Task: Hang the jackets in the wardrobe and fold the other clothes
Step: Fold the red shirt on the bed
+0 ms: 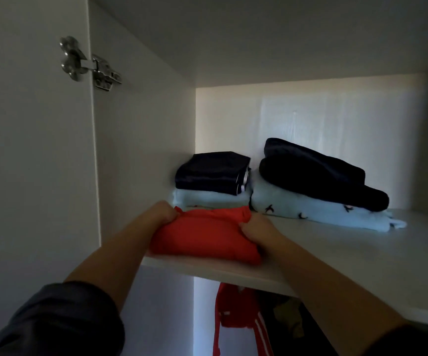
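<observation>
Both arms reach up to the wardrobe shelf (336,253); left hand (162,213) and right hand (255,228) grip opposite ends of the folded red garment (202,237), lying at the shelf's front edge.

both hands (165,214) (255,228) round folded red garment (200,237) on wardrobe shelf (336,253)
</observation>
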### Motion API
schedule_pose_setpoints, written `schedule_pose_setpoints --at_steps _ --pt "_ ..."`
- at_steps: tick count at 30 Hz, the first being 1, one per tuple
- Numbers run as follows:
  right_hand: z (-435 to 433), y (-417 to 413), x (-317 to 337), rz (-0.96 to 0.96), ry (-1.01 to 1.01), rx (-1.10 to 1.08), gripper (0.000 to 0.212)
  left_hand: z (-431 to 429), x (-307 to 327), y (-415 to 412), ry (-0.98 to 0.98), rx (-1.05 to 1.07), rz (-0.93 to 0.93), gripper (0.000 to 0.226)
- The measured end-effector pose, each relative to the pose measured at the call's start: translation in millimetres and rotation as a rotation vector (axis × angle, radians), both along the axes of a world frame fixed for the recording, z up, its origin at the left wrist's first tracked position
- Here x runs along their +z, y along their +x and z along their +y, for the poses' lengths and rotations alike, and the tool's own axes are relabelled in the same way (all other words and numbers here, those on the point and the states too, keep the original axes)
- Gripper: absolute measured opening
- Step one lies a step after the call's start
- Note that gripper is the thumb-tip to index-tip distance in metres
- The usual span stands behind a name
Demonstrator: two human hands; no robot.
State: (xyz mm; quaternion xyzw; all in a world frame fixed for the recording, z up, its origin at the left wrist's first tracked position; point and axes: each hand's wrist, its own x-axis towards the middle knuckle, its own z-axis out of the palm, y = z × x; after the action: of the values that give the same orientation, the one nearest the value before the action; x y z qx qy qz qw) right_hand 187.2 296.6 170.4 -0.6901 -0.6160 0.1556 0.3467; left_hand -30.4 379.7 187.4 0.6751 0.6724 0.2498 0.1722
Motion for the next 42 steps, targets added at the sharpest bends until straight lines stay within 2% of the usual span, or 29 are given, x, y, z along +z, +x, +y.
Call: schedule_pose_setpoints --at_steps 2,4,6,7,10,12,14,20,27,33,36,39,42 --pt "16.6 -3.4 -2.3 -0.162 0.012 -0.026 0.021 16.2 -1.8 2.7 -0.001 -0.002 0.047 0.048" --pt "17.8 -6.7 0.5 -0.274 -0.01 -0.076 0.012 19.0 3.2 4.2 0.027 -0.022 0.108 0.048" --pt "11.4 -5.7 7.2 -0.447 0.02 -0.143 0.047 13.0 10.3 3.9 0.12 -0.064 0.141 0.051" --pt "7.0 -4.7 12.7 -0.498 0.078 -0.139 0.056 7.9 12.8 3.6 0.163 -0.09 0.124 0.051" --pt "-7.5 -8.3 26.2 -0.421 0.153 0.115 0.05 -10.0 11.8 6.2 0.232 -0.252 0.137 0.04" --pt "-12.6 -15.9 22.9 -0.419 0.023 0.286 0.041 -20.2 1.2 10.5 0.228 -0.376 0.225 0.04" --pt "-10.3 -20.9 14.2 -0.415 -0.087 0.354 0.044 -22.2 -9.4 12.9 0.261 -0.411 0.281 0.045" --pt "27.2 -29.7 6.1 -0.429 -0.156 0.323 0.05 16.7 -13.5 5.4 0.226 -0.434 0.43 0.049" --pt "93.2 -42.7 -3.4 -0.442 -0.222 0.271 0.054 70.7 -12.8 -5.4 0.109 -0.434 0.482 0.05" --pt "124.6 -43.7 -14.0 -0.419 -0.194 0.23 0.057 96.4 -15.4 -7.8 0.157 -0.437 0.492 0.051" --pt "126.6 -41.3 -17.9 -0.398 -0.107 0.222 0.056 100.5 -16.4 -7.9 0.213 -0.434 0.491 0.05" --pt "109.0 -34.1 -17.8 -0.333 -0.039 0.246 0.055 89.6 -19.6 -8.6 0.325 -0.393 0.436 0.046" --pt "74.3 -28.5 -14.0 -0.335 -0.089 0.267 0.06 61.7 -22.0 -13.8 0.352 -0.309 0.356 0.041"
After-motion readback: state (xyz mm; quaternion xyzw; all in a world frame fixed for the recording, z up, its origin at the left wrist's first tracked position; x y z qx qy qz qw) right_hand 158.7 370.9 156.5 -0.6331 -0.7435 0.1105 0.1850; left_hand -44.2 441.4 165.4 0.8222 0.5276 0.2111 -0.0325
